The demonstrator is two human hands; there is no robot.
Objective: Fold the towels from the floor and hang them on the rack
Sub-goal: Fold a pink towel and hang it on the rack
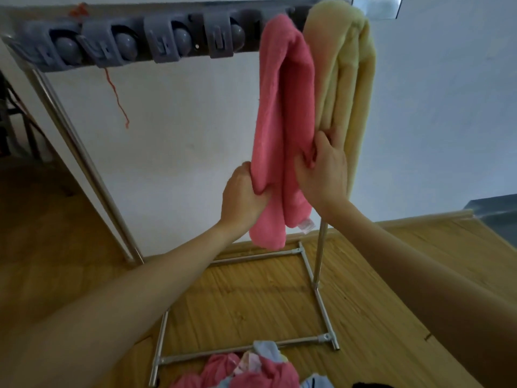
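A folded pink towel [282, 107] hangs over the top bar of the metal rack [167, 12]. Right beside it hangs a folded pale yellow towel [352, 79]. My left hand [243, 196] grips the pink towel's lower left edge, fingers curled round the cloth. My right hand [324, 169] lies against the pink towel's right side, fingers tucked into its folds, between the pink and yellow towels. A heap of pink and light blue towels [251, 371] lies on the floor at the bottom of the view.
Several grey clips [165, 39] sit along the rack's top bar, with a red thread [117, 96] dangling. The rack's base frame [321, 303] stands on the wooden floor. A white wall is behind. A doorway opens at the far left.
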